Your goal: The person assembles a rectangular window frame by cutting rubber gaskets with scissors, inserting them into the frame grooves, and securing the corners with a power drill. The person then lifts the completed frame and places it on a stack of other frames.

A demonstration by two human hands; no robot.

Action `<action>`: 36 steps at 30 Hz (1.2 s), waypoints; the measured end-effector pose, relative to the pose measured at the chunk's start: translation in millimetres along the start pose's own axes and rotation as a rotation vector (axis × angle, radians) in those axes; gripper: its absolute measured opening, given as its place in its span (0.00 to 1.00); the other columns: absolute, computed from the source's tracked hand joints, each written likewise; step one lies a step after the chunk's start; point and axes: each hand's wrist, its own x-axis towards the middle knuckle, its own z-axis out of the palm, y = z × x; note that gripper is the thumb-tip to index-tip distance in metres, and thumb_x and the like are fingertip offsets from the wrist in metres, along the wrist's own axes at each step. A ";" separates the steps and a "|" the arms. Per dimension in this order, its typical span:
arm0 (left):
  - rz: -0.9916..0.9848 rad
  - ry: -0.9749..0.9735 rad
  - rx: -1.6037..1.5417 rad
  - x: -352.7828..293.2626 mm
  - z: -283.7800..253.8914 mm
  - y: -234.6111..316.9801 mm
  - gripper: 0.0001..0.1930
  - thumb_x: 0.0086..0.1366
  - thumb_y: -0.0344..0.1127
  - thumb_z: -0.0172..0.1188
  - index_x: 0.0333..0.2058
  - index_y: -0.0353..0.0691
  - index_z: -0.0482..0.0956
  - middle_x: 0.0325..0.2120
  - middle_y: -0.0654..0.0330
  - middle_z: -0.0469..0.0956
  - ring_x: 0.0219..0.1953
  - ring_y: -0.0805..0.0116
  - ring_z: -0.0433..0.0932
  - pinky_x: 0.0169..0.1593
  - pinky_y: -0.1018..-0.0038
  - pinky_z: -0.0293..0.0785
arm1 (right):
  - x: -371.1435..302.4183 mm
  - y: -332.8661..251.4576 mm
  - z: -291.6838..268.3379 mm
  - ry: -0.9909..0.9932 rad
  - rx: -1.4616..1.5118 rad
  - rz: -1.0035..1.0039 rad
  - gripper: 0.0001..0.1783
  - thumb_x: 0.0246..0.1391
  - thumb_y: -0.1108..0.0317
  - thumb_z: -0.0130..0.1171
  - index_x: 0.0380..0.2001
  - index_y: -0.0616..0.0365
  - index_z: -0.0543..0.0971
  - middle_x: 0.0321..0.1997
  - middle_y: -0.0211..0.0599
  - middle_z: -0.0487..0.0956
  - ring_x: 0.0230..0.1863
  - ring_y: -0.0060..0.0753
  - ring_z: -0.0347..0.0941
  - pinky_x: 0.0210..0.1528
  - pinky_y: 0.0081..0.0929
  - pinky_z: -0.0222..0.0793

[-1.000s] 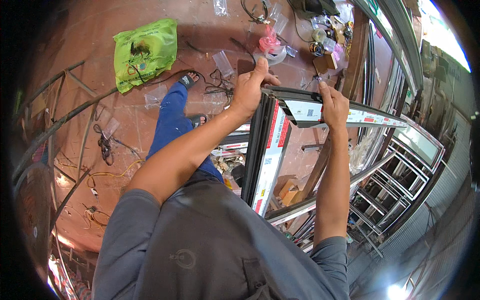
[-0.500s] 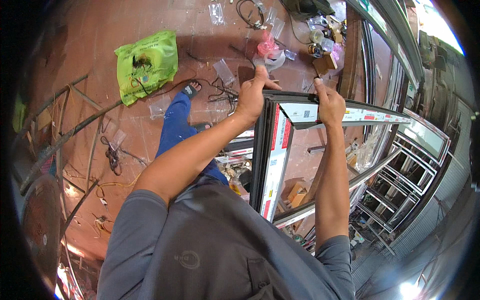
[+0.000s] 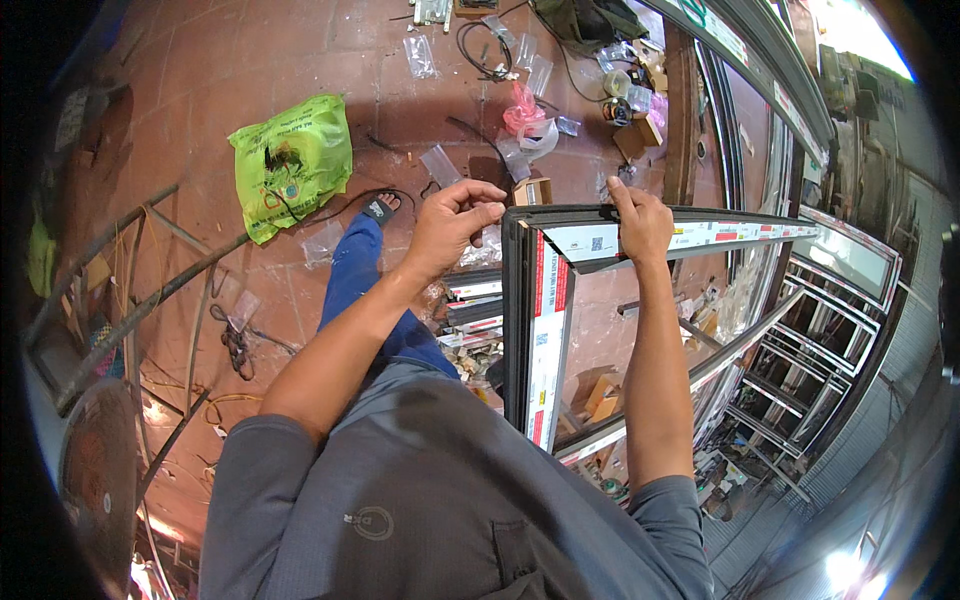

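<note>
A large rectangular window or door frame (image 3: 548, 340) stands in front of me to the right. Its dark profiles carry white and red printed protective film, and a black edge runs along its outer side. My right hand (image 3: 645, 222) grips the top rail, thumb pointing up over the black edge and fingers partly hidden behind it. Just left of the frame's near corner is my left hand (image 3: 455, 225), its fingers loosely curled. A small gap separates its thumb from its forefinger, and I see nothing between them.
A green plastic bag (image 3: 293, 165) lies on the tiled floor at left, near my sandalled foot (image 3: 380, 208). Beyond are a pink bag (image 3: 523, 108), a cardboard box (image 3: 637, 140) and a black cable (image 3: 483, 52). Metal bars (image 3: 160, 300) stand left; more frames (image 3: 800, 350) lean right.
My left hand has left the frame's corner and moved left and nearer, its fingers now curled. My right hand still holds the rail. The view has shifted slightly.
</note>
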 end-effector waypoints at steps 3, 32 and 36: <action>0.105 -0.096 0.226 8.9 -7.0 2.9 0.07 0.69 0.34 0.68 0.42 0.40 0.85 0.30 0.68 0.82 0.27 0.85 0.74 0.30 0.82 0.70 | -1.6 -2.8 0.5 0.047 0.033 -0.037 0.36 0.64 0.33 0.50 0.27 0.55 0.87 0.32 0.53 0.84 0.38 0.58 0.80 0.46 0.50 0.69; -0.496 0.152 -0.491 42.0 65.4 -23.6 0.53 0.60 0.88 0.40 0.32 0.32 0.83 0.25 0.54 0.82 0.28 0.65 0.81 0.36 0.70 0.78 | 29.1 15.1 -12.0 -0.241 -0.035 0.189 0.48 0.60 0.21 0.43 0.25 0.60 0.86 0.29 0.57 0.83 0.37 0.61 0.81 0.43 0.52 0.71; -0.445 -0.043 0.141 52.5 -2.5 -23.3 0.42 0.72 0.76 0.41 0.39 0.38 0.87 0.26 0.61 0.82 0.25 0.74 0.77 0.30 0.80 0.69 | 17.5 10.8 -12.1 0.013 0.260 0.197 0.37 0.65 0.33 0.52 0.27 0.59 0.84 0.29 0.51 0.82 0.35 0.57 0.78 0.40 0.46 0.70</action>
